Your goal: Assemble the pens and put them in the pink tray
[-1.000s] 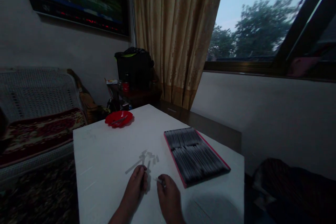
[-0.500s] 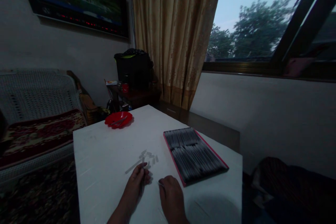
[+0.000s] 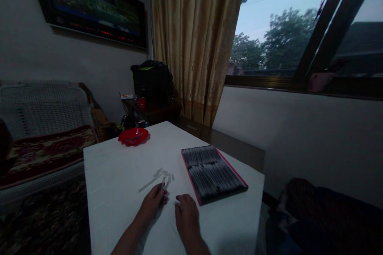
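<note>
My left hand (image 3: 153,201) is closed around a thin, pale strip (image 3: 163,181) whose upper end sticks out past the fingertips. My right hand (image 3: 188,215) is just to its right, fingers curled together over the white table. Something thin and pale shows at its fingertips, too small to name. Beyond the left hand lie several short, greyish, see-through pieces (image 3: 165,173) in a loose cluster, and one long strip (image 3: 149,183) points toward the lower left. Right of the hands is a flat, pink-edged case (image 3: 218,174) packed with rows of slim dark and whitish sticks.
A red scalloped dish (image 3: 125,140) with a thin stick-like item sits at the far left of the white table (image 3: 110,191). Behind are a side table (image 3: 155,113) with a black bag (image 3: 152,79), a wicker sofa (image 3: 44,105) and a curtain (image 3: 191,48).
The view has shifted slightly, so table items appear a little further left. Both hands stay close together; the pale strip now stands out more clearly above the left fingers.
</note>
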`<state>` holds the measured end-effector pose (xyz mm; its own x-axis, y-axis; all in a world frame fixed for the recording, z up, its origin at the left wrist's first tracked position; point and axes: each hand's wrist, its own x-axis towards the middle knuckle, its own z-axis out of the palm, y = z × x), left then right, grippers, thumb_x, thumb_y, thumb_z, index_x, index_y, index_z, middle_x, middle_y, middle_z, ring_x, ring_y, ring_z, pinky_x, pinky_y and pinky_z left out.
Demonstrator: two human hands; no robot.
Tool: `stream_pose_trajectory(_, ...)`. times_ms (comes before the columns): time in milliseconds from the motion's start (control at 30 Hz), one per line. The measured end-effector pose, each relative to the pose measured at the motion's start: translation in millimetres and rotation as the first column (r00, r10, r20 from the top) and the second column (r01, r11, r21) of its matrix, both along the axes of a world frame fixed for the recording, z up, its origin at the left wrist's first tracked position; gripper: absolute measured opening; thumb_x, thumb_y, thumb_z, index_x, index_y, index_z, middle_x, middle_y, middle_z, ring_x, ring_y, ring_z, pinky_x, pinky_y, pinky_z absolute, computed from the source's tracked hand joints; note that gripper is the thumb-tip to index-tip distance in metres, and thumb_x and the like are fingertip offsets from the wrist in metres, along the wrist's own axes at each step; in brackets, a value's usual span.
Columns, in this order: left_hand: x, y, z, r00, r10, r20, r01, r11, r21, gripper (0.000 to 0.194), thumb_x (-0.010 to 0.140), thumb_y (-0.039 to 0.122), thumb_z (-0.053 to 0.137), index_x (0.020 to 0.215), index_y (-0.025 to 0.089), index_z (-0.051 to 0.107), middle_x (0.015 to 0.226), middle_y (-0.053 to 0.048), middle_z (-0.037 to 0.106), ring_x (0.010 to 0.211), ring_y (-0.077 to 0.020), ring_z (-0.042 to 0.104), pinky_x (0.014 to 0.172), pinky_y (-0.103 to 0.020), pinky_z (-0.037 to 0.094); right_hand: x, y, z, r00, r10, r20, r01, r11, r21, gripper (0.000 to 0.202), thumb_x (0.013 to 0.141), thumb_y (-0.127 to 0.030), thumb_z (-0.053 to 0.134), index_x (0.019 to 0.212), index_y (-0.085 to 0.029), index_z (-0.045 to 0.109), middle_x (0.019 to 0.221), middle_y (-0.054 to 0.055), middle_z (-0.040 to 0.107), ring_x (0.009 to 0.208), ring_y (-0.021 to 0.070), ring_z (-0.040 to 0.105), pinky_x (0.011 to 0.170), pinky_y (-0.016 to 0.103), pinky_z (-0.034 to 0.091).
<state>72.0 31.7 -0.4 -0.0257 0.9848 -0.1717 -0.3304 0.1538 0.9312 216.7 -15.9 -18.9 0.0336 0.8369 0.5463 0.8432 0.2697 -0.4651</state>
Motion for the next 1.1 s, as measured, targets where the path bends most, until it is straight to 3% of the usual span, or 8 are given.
stream_pose_trajectory(133,3.8,0.6,-2.1,0.999,0.001,-0.044,-0.001,1.000,-0.010,0.053,0.045,0.040,0.085,0.089,0.017,0.065,0.068,-0.001,0.069,0.054,-0.0139,0.063,0.057,-0.028,0.050,1.8,-1.3,1.4,1.000,-0.017,0.006,0.017,1.000,-0.004,0.022,0.078,-0.004,0.049,0.082,-0.021,0.063,0.079,0.006,0.065,0.077,0.0237,0.062,0.071,0.035,0.050)
stream_pose_trajectory(333,5.5,1.2,3.2,0.996,-0.051,-0.078,0.048,0.998,-0.032,0.054,0.048,0.043,0.083,0.091,0.017,0.063,0.072,-0.004,0.070,0.055,-0.0136,0.063,0.056,-0.027,0.049,7.0,3.1,-5.4,0.968,-0.049,-0.245,0.074,0.993,0.094,0.021,0.091,-0.020,0.040,0.104,-0.020,0.057,0.092,0.008,0.069,0.084,0.0203,0.067,0.072,0.029,0.053)
stream_pose_trajectory(567,21.9,3.4,-0.8,0.986,-0.059,-0.159,0.055,0.998,-0.026,0.046,0.060,0.052,0.072,0.087,0.017,0.060,0.083,-0.011,0.072,0.058,-0.0166,0.066,0.054,-0.029,0.050,7.9,2.4,-7.2,0.969,-0.018,-0.246,0.036,0.997,0.067,0.025,0.092,-0.021,0.040,0.107,-0.021,0.060,0.097,0.008,0.070,0.091,0.0203,0.067,0.080,0.031,0.053)
stream_pose_trajectory(700,35.9,17.9,-2.9,0.947,0.032,-0.318,-0.015,0.998,0.058,0.042,0.062,0.047,0.070,0.092,0.018,0.063,0.098,-0.012,0.072,0.088,-0.0262,0.068,0.079,-0.039,0.051,9.4,5.4,-8.0,0.960,-0.054,-0.274,0.073,0.996,0.059,0.030,0.089,-0.021,0.044,0.116,-0.019,0.057,0.109,0.011,0.067,0.100,0.0223,0.065,0.085,0.033,0.053)
stream_pose_trajectory(833,42.0,18.9,0.4,0.893,0.096,-0.440,-0.007,0.980,0.200,0.046,0.066,0.042,0.069,0.106,0.022,0.064,0.123,-0.010,0.064,0.121,-0.0308,0.051,0.106,-0.047,0.032,11.0,3.8,-9.4,0.944,-0.045,-0.328,0.067,0.996,0.058,0.032,0.087,-0.017,0.043,0.116,-0.020,0.057,0.109,0.011,0.067,0.098,0.0217,0.065,0.081,0.032,0.055)
stream_pose_trajectory(900,40.8,9.4,-1.0,0.835,0.053,-0.547,0.144,0.940,0.310,0.037,0.070,0.038,0.068,0.105,0.026,0.068,0.126,-0.008,0.063,0.126,-0.0296,0.047,0.111,-0.048,0.024,13.1,0.1,-10.8,0.934,-0.012,-0.358,0.041,0.996,0.074,0.029,0.088,-0.018,0.043,0.111,-0.021,0.059,0.105,0.009,0.068,0.095,0.0209,0.066,0.081,0.031,0.055)
stream_pose_trajectory(1000,35.5,-5.6,-7.6,0.571,0.040,-0.820,0.491,0.784,0.380,0.025,0.081,0.036,0.059,0.103,0.032,0.070,0.128,-0.007,0.062,0.126,-0.0308,0.047,0.111,-0.057,0.022,23.8,-6.9,-11.1,0.922,0.037,-0.386,0.004,0.994,0.106,0.025,0.091,-0.023,0.041,0.103,-0.023,0.063,0.095,0.006,0.071,0.088,0.0188,0.068,0.078,0.028,0.055)
stream_pose_trajectory(1100,29.9,-6.9,-13.4,0.418,0.128,-0.899,0.560,0.743,0.366,0.022,0.085,0.033,0.054,0.099,0.032,0.071,0.129,-0.007,0.062,0.121,-0.0300,0.052,0.107,-0.057,0.031,48.5,-10.9,-3.6,0.947,0.034,-0.320,-0.001,0.995,0.102,0.024,0.092,-0.025,0.042,0.097,-0.025,0.065,0.088,0.005,0.071,0.082,0.0183,0.068,0.072,0.026,0.055)
